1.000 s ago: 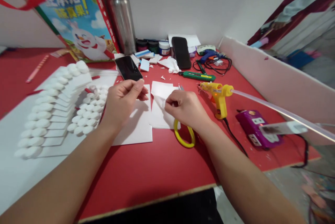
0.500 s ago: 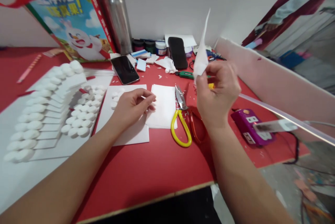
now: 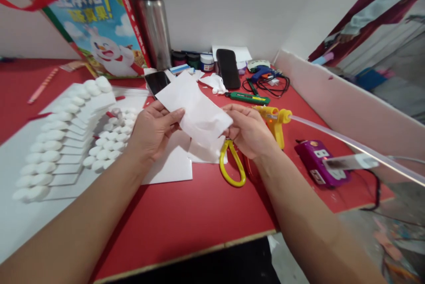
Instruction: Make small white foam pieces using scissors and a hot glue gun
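Note:
A thin white sheet (image 3: 197, 109) is stretched between both hands above the red table (image 3: 199, 213). My left hand (image 3: 154, 126) pinches its left edge, thumb on top. At its right end, my right hand (image 3: 247, 129) grips the corner, fingers partly hidden. Beneath the sheet lie a stack of white sheets (image 3: 207, 153) and a white board (image 3: 172, 166), both partly covered. Scissors with a yellow handle (image 3: 232, 164) rest beside the stack, blades hidden. Rows of white round pieces (image 3: 106, 144) sit to the left of my left hand.
A yellow glue gun (image 3: 277, 126) with a long clear stick is right of my right hand, near a purple box (image 3: 320, 162). Behind are phones (image 3: 228, 69), a green tool (image 3: 249, 98), paint jars (image 3: 206, 62), a steel bottle (image 3: 154, 22) and a colourful bag (image 3: 102, 31). Farther right, a person's sleeve (image 3: 378, 5) shows.
My right hand has come down and left with the white sheet. My left hand has risen slightly and taken hold of its other side. The sheet now spreads over the stack and scissor blades.

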Demonstrator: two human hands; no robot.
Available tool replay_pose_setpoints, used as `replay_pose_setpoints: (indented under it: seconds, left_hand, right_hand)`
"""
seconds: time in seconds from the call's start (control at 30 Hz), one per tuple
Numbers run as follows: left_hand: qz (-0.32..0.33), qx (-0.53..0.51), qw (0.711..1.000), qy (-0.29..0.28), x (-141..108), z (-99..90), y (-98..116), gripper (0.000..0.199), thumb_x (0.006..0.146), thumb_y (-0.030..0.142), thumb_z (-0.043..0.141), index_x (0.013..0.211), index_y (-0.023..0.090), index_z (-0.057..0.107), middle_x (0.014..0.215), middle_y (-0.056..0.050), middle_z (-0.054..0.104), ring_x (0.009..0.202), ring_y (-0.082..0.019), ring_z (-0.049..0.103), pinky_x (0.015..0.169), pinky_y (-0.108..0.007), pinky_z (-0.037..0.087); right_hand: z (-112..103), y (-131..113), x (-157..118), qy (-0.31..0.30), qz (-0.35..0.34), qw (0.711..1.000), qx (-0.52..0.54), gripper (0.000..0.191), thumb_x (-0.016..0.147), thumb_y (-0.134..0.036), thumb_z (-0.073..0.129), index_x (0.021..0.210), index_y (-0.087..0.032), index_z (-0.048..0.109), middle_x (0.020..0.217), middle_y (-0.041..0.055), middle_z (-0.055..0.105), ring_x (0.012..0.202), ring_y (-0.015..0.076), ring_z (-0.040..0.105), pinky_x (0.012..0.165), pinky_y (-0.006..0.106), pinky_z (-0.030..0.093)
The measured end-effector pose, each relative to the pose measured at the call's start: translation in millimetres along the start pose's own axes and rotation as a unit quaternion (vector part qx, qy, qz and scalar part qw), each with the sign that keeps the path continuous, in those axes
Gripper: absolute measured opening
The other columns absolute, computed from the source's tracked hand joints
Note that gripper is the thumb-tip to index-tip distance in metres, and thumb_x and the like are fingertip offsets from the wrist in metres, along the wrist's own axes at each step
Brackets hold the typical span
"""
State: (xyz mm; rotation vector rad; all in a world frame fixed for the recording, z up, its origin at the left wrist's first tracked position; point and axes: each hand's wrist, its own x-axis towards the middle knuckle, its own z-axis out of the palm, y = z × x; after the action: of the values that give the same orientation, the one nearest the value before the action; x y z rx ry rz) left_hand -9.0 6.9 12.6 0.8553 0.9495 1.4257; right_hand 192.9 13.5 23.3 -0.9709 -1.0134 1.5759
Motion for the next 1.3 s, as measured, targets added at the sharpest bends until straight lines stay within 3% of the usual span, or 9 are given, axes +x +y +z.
replay_pose_setpoints:
  seconds: [0.07,0.13,0.23,0.4,0.5,0.73,0.93,1.13,1.3]
  left_hand:
    - [0.018,0.012,1.000,-0.006,0,0.7,-1,0.044,0.070,0.014,0.086,0.112,0.016,0.075,0.107,-0.008,0.080,0.088,-0.020,0.075,0.077,-0.030,0.062]
    - [0.028,0.031,0.999,-0.013,-1,1.7,-3,0.047,0.071,0.015,0.085,0.116,0.016,0.073,0.105,-0.009,0.081,0.090,-0.022,0.076,0.081,-0.035,0.062]
    - [0.028,0.062,0.997,-0.025,-3,2.7,-6,0.048,0.073,0.016,0.084,0.119,0.015,0.071,0.105,-0.010,0.080,0.090,-0.023,0.076,0.081,-0.036,0.062]
    - [0.003,0.076,0.994,-0.084,-8,3.7,-5,0.051,0.075,0.020,0.085,0.124,0.016,0.068,0.100,-0.008,0.080,0.082,-0.022,0.075,0.071,-0.031,0.061]
    - [-0.005,0.072,0.993,-0.094,-10,4.5,-4,0.047,0.076,0.023,0.085,0.120,0.017,0.070,0.097,-0.006,0.079,0.077,-0.019,0.073,0.067,-0.029,0.060]
    - [-0.015,0.098,0.995,-0.022,-1,-4.5,-5,0.032,0.072,0.032,0.089,0.095,0.015,0.074,0.081,-0.003,0.075,0.067,-0.015,0.067,0.064,-0.026,0.056]
    - [-0.009,0.112,0.993,-0.020,3,-10.5,-6,0.029,0.071,0.034,0.090,0.089,0.017,0.075,0.078,-0.001,0.073,0.065,-0.014,0.063,0.062,-0.026,0.052]
    - [-0.015,0.105,0.994,-0.011,2,-8.8,-3,0.025,0.071,0.032,0.090,0.085,0.017,0.075,0.077,-0.002,0.073,0.063,-0.014,0.064,0.059,-0.026,0.050]
    - [-0.034,0.074,0.997,0.002,3,-8.9,-2,0.024,0.068,0.028,0.090,0.083,0.016,0.074,0.073,-0.002,0.073,0.060,-0.014,0.063,0.057,-0.026,0.050]
  right_hand:
    - [-1,3,5,0.062,-0.020,0.997,-0.027,0.023,0.077,-0.037,0.082,0.081,-0.018,0.071,0.073,0.0011,0.070,0.060,0.0089,0.062,0.055,0.020,0.051]
    - [-1,5,7,0.084,-0.040,0.995,-0.048,0.030,0.082,-0.047,0.079,0.087,-0.019,0.071,0.079,0.0028,0.073,0.066,0.0106,0.066,0.059,0.020,0.052]
    - [1,9,7,0.061,-0.055,0.994,-0.070,0.035,0.084,-0.054,0.077,0.097,-0.022,0.069,0.082,0.0017,0.073,0.070,0.0117,0.067,0.062,0.022,0.053]
    - [-1,16,5,-0.001,-0.034,0.997,-0.068,0.046,0.073,-0.034,0.087,0.112,-0.023,0.066,0.078,-0.0028,0.069,0.066,0.0133,0.065,0.061,0.026,0.052]
    - [-4,17,6,-0.001,-0.012,0.998,-0.065,0.044,0.070,-0.031,0.086,0.108,-0.020,0.068,0.077,-0.0017,0.070,0.064,0.0140,0.065,0.059,0.027,0.051]
    - [-2,9,3,-0.002,-0.023,0.995,-0.094,0.030,0.067,-0.031,0.090,0.091,-0.019,0.076,0.080,0.0012,0.075,0.069,0.0136,0.067,0.063,0.026,0.052]
    - [-1,8,2,0.020,0.022,0.996,-0.079,0.035,0.072,-0.048,0.087,0.071,-0.018,0.071,0.063,-0.0022,0.064,0.052,0.0078,0.051,0.046,0.021,0.037]
    - [-5,6,6,0.038,0.039,0.998,-0.014,0.018,0.073,-0.032,0.084,0.079,-0.016,0.077,0.076,0.0021,0.073,0.059,0.0075,0.061,0.051,0.018,0.045]
    - [-6,5,6,0.036,0.051,0.998,0.002,0.012,0.074,-0.027,0.080,0.079,-0.016,0.078,0.075,0.0028,0.074,0.061,0.0079,0.063,0.054,0.017,0.050]
